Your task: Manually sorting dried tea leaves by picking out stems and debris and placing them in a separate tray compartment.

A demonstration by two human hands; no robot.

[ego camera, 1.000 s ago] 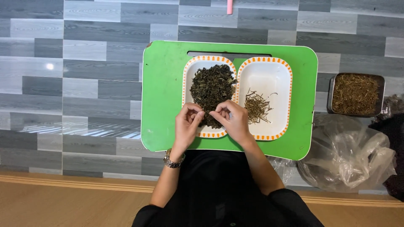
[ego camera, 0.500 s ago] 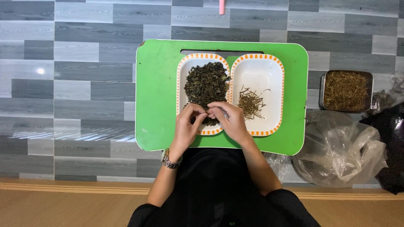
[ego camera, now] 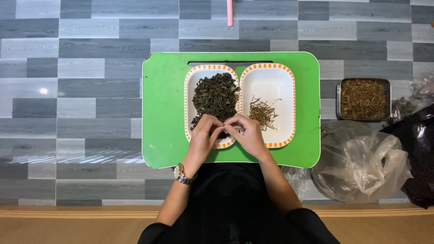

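Note:
A green tray table (ego camera: 165,113) carries two white dishes with orange-dashed rims. The left dish (ego camera: 191,81) holds a heap of dark dried leaves (ego camera: 216,95). The right dish (ego camera: 271,81) holds a small pile of thin brown stems (ego camera: 263,113). My left hand (ego camera: 202,141) and my right hand (ego camera: 246,135) meet over the near end of the left dish, fingertips pinched together on a small dark sprig of the dried leaves. A metal wristwatch (ego camera: 183,174) is on my left wrist.
A square metal tin (ego camera: 364,99) of brown stems stands on the grey plank floor right of the tray. A crumpled clear plastic bag (ego camera: 361,165) and a dark bag (ego camera: 418,153) lie at the right. A pink stick (ego camera: 229,12) shows at the top edge.
My hands stay together over the near end of the left dish, with only small finger movement. The camera view has shifted slightly.

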